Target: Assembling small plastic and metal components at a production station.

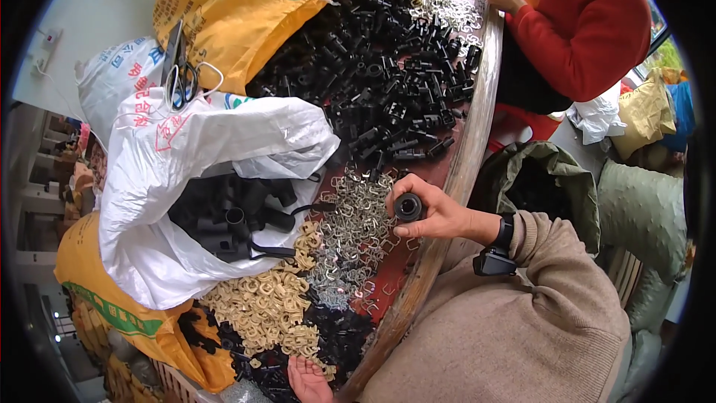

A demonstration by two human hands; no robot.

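Observation:
My right hand (426,210), its wrist wearing a black band and device, is closed around a black tubular plastic fitting (408,207). The fitting's round, hollow end faces up. Below that hand lies a spread of small silver metal clips (358,216). My left hand (309,380) is at the bottom edge, partly cut off, with its fingers loosely extended and nothing visible in them. Beside it are a heap of tan U-shaped plastic pieces (257,310) and small black parts (339,339). A white woven sack (138,231) lies open, holding larger black tubular parts (236,218).
A big pile of black fittings (365,75) covers the far table, beside a yellow sack (216,15) and scissors (180,82). The worn wooden table edge (477,127) runs along my side. A person in red (582,30) works at the far right. A green sack (548,179) stands behind my arm.

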